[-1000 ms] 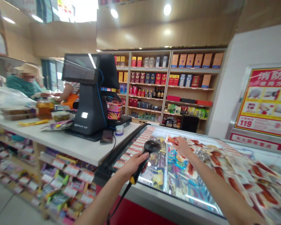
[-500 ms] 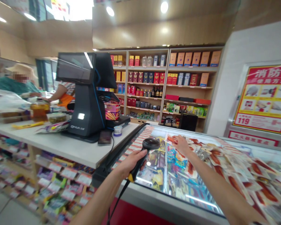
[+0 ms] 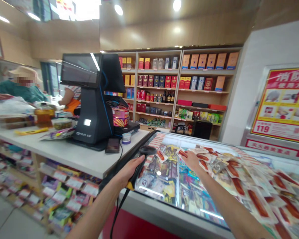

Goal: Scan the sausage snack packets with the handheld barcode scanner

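My left hand (image 3: 133, 170) is wrapped round the handle of a black corded barcode scanner (image 3: 147, 151), its head over the left part of a glass-topped case. My right hand (image 3: 191, 160) reaches across the glass, its fingers closed on a clear sausage packet (image 3: 181, 153). A single sausage packet (image 3: 161, 155) lies on the glass between the scanner and my right hand. To the right spreads a pile of sausage packets (image 3: 257, 202), reddish-brown sausages in clear wrappers.
On the white counter (image 3: 99, 161) to the left stand a black till with screens (image 3: 92, 99), a small round tub (image 3: 126, 138) and a jar of amber liquid (image 3: 43, 116). A person in a hat (image 3: 25, 88) is beyond it. Boxed goods fill the back shelves (image 3: 159, 71).
My left hand has drawn the scanner to the left. The single sausage packet now shows where the scanner head was in front. My right hand stays nearly in place.
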A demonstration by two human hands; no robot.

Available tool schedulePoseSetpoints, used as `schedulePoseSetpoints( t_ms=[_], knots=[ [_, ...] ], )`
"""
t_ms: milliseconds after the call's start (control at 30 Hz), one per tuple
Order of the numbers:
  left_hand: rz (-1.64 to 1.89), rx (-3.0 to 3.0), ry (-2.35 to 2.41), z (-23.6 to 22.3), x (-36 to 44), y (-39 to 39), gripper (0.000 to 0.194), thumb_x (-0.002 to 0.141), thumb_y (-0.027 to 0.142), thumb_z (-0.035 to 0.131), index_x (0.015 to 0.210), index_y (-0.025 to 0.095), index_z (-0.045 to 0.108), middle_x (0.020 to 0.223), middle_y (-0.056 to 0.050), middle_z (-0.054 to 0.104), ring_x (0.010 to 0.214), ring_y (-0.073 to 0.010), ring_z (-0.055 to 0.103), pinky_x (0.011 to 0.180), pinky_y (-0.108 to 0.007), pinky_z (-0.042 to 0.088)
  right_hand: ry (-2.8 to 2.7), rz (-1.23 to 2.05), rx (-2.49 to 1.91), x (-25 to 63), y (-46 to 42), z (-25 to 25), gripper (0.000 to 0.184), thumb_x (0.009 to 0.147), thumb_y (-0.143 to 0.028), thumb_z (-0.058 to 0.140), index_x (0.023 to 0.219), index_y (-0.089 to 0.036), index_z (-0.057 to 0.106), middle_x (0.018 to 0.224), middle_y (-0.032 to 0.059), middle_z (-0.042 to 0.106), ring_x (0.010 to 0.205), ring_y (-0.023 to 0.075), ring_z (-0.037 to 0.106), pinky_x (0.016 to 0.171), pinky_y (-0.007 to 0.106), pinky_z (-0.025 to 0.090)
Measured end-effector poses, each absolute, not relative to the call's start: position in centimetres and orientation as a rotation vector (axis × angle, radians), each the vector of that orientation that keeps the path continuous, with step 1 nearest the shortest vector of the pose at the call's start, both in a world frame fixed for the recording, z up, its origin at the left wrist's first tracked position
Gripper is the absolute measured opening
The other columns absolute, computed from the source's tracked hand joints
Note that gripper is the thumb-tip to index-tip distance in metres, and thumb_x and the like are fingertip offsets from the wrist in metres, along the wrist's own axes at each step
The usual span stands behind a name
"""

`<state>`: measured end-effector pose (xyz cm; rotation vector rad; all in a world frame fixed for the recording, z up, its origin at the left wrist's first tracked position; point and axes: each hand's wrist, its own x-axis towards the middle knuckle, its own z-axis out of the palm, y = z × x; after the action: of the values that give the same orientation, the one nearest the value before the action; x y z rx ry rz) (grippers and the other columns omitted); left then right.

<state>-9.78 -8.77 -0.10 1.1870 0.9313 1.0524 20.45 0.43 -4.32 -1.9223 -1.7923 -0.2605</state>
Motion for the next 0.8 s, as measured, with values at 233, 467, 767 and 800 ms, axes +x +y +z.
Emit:
schedulePoseSetpoints(
  t_ms=[233,467,767,800],
  knots=[
    [1.063,1.164,0.951,-1.3,-12.6,-8.7,0.035,0.066,0.048,0.051,0.067,0.013,0.051,0.051,0.000,0.052,0.040,-0.0069,0.046,0.039,-0.018,0.034,-1.655,-0.008,-2.037,12.6,3.2,-6.6,0.033,0.079,-0.032,0.032,0.090,-0.013,0.056,0.091,0.0124,0.059,0.086,0.0201,0.054,0.068,0.026,0.039],
    [1.084,1.139,1.022,-2.0,-13.8,-8.1,0.034,0.066,0.046,0.052,0.067,0.012,0.053,0.055,-0.001,0.055,0.043,-0.0066,0.047,0.041,-0.018,0.037,-1.644,0.147,-2.076,6.0,5.9,-6.8,0.038,0.083,-0.032,0.022,0.102,-0.014,0.050,0.103,0.0150,0.052,0.097,0.0243,0.048,0.075,0.037,0.037],
    [0.994,1.146,0.979,-1.8,-10.9,-7.8,0.035,0.067,0.047,0.051,0.066,0.012,0.050,0.053,-0.001,0.054,0.041,-0.0065,0.046,0.040,-0.018,0.035,-1.552,-0.351,-2.101,16.4,2.7,-5.5,0.038,0.076,-0.032,0.039,0.110,-0.020,0.046,0.115,0.0121,0.043,0.103,0.0252,0.041,0.079,0.040,0.032],
    [0.988,1.156,0.968,-1.8,-10.4,-7.9,0.035,0.067,0.047,0.050,0.066,0.012,0.050,0.052,-0.001,0.053,0.040,-0.0064,0.045,0.040,-0.018,0.035,-1.559,-0.396,-2.159,18.6,1.8,-5.4,0.035,0.076,-0.031,0.038,0.106,-0.019,0.050,0.109,0.0126,0.048,0.099,0.0256,0.043,0.078,0.041,0.032]
  ],
)
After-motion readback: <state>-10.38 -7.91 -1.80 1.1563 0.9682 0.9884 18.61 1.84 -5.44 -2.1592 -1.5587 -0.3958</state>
